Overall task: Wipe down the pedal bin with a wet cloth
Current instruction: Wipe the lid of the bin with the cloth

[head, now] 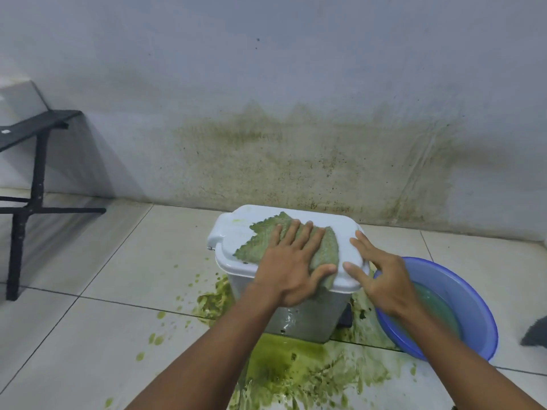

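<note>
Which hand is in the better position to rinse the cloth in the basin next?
Left hand: it already presses the cloth flat on the bin lid. Right hand, beside the basin, steadies the lid's edge.

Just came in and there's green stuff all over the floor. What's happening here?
A person is wiping a pedal bin. The left hand presses a green-stained cloth flat on the white lid, while the right hand steadies the lid's near right edge. A blue basin of water sits on the floor to the right of the bin. Green mess is smeared on the tiles around the bin.
</note>
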A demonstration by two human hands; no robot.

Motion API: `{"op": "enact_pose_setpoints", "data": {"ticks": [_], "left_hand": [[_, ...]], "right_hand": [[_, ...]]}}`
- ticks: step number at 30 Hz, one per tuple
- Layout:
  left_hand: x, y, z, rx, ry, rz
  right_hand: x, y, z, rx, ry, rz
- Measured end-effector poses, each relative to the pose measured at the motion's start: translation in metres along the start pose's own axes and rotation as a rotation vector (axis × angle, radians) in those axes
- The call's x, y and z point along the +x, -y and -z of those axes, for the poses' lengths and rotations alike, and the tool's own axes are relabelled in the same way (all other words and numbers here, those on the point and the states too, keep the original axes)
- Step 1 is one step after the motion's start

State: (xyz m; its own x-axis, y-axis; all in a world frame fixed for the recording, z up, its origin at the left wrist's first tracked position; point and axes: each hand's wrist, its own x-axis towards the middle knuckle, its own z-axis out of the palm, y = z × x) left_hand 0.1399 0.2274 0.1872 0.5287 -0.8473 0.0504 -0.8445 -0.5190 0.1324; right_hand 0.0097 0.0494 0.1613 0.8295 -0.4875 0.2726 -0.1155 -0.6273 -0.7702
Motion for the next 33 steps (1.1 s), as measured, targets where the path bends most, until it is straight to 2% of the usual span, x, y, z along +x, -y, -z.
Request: {"op": "enact_pose_setpoints", "data": {"ticks": [2,4,8,11,15,18,21,23,26,29,33], "left_hand": [[0.005,0.010,0.005,-0.032,0.033,-0.020],[0.019,0.030,0.016,-0.065,0.051,0.034],[0.019,0.076,0.026,-0.079,0.042,0.307],[-0.008,0.068,0.018,-0.043,0.019,0.478],[0.014,0.020,0.014,-0.075,0.040,0.309],[0.035,0.033,0.020,-0.129,0.063,0.288],[0.020,0.072,0.020,-0.155,0.005,0.462],[0.006,0.095,0.022,-0.267,-0.065,0.623],[-0.004,0.096,0.023,-0.354,-0.127,0.775],[-0.004,0.056,0.014,-0.174,-0.096,0.683],[0.025,0.009,0.008,-0.101,0.015,0.347]], "right_hand": [[0.007,0.009,-0.009,-0.070,-0.143,-0.054],[0.010,0.016,-0.017,-0.166,-0.188,-0.082],[0.001,0.013,-0.023,-0.181,-0.253,0.003],[-0.003,0.014,-0.033,-0.165,-0.317,0.036],[-0.002,0.020,-0.042,-0.162,-0.384,0.037],[-0.002,0.019,-0.036,-0.167,-0.371,0.059],[-0.004,0.020,-0.036,-0.185,-0.376,0.093],[-0.006,0.022,-0.039,-0.191,-0.384,0.090],[-0.005,0.025,-0.038,-0.173,-0.381,0.067],[-0.005,0.024,-0.038,-0.162,-0.361,0.030],[-0.004,0.023,-0.040,-0.135,-0.364,0.010]]}}
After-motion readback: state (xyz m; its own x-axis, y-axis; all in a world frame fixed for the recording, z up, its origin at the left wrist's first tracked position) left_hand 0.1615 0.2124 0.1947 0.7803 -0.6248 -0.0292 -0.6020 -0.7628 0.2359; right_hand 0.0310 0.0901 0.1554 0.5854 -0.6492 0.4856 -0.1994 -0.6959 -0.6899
